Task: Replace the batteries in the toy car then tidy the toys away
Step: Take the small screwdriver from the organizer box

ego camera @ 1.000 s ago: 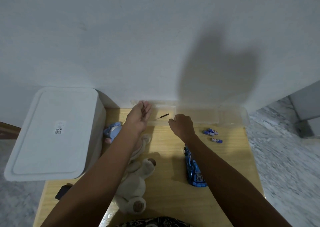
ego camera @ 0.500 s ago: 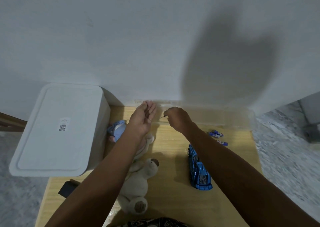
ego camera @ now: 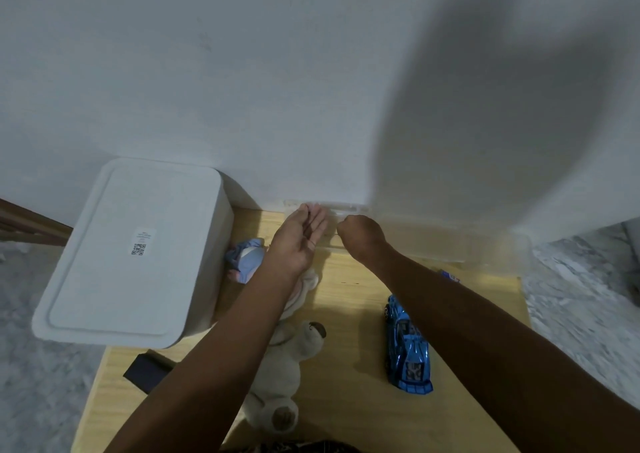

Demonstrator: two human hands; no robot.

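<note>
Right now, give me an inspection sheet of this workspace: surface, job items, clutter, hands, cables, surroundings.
Surface: light wooden table, set against a white wall.
Job's things: blue toy car lies beside the right forearm; batteries mostly hidden behind that arm; white lidded storage box closed.
Clutter: beige teddy bear, blue soft toy, dark flat object, clear plastic case by the wall.
Hands: left hand open, palm showing; right hand curled, contents hidden.
Cables: nothing seen.
Surroundings: marbled floor.

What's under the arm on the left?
Under the left arm lies a teddy bear on the table. Its upper body is hidden.
</note>
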